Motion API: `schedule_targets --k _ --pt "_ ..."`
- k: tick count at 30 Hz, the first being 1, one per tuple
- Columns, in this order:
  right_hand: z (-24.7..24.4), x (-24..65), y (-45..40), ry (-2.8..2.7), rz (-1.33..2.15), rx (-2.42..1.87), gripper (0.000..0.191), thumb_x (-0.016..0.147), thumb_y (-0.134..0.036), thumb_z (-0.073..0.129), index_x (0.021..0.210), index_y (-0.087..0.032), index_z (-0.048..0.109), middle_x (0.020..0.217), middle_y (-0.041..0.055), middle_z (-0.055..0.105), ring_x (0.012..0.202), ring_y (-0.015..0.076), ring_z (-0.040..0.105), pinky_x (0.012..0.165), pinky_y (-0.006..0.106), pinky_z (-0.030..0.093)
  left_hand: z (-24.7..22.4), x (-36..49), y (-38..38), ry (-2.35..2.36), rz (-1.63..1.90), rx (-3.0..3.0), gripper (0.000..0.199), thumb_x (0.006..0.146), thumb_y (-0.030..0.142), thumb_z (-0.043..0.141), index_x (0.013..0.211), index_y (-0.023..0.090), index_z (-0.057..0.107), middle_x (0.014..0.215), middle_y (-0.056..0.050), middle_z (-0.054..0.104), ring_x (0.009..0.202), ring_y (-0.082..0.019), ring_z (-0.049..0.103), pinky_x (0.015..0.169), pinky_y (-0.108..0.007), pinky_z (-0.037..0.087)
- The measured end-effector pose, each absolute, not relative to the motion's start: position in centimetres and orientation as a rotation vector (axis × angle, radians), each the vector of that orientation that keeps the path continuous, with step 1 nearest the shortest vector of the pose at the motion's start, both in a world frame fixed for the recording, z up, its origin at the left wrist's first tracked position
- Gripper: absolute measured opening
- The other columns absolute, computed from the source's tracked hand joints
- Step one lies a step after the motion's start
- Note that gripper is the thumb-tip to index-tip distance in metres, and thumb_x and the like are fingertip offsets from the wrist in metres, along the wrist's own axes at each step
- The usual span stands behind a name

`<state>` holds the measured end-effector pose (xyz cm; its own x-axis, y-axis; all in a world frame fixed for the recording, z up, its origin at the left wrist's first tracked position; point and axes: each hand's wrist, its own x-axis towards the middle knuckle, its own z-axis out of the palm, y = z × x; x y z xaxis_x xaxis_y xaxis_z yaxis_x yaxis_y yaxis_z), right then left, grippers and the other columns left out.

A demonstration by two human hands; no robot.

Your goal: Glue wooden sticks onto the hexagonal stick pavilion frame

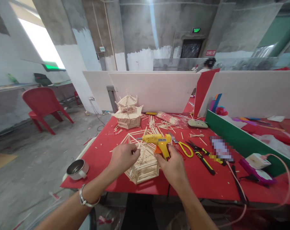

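Observation:
My right hand (172, 164) grips a yellow hot glue gun (156, 139) by its handle, its nozzle pointing left. Just below the nozzle, my left hand (124, 156) has thumb and fingers pinched together; whatever may be between them is too small to make out. Under both hands stands a many-sided frame of thin wooden sticks (147, 172), with layered walls and a slatted floor. Behind it, to the left, a tiered stick pagoda model (128, 116) stands upright. Loose wooden sticks (153, 123) lie scattered beyond the frame.
Yellow-handled scissors (186, 149), pliers (204, 162) and a phone (221, 149) lie to the right on the red table (99, 163). A metal cup (78, 169) stands at the left edge. A green board (243, 140) and white partition (149, 91) border the table.

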<state>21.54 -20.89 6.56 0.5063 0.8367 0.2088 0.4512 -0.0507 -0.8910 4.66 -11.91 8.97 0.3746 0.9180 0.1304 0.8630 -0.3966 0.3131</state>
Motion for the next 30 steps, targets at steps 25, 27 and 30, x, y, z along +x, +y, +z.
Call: schedule_targets --k 25,27,30 --pt "4.6 21.5 -19.5 -1.038 0.620 -1.635 0.033 0.068 -0.045 0.072 0.085 -0.018 0.062 0.079 0.0064 0.073 0.071 0.0223 0.066 0.062 0.030 0.050 7.6 4.1 -11.8 1.431 0.603 2.422 0.029 0.080 0.035 0.051 0.057 0.018 0.057 0.049 0.002 0.045 0.050 -0.010 0.038 0.053 -0.026 0.018" --pt "4.8 21.5 -19.6 -1.032 0.644 -1.612 0.034 0.069 -0.045 0.072 0.086 -0.018 0.062 0.082 0.0069 0.073 0.072 0.0219 0.066 0.062 0.030 0.050 7.5 4.1 -11.8 1.419 0.617 2.407 0.031 0.080 0.036 0.051 0.055 0.017 0.055 0.049 0.003 0.043 0.049 -0.010 0.037 0.053 -0.026 0.018" --pt "4.9 21.4 -19.6 -1.026 0.645 -1.624 0.034 0.069 -0.045 0.073 0.086 -0.018 0.062 0.078 0.0056 0.072 0.068 0.0208 0.065 0.061 0.029 0.049 7.4 4.1 -11.6 1.397 0.648 2.390 0.032 0.079 0.035 0.052 0.053 0.017 0.050 0.048 0.003 0.041 0.049 -0.009 0.036 0.052 -0.026 0.019"
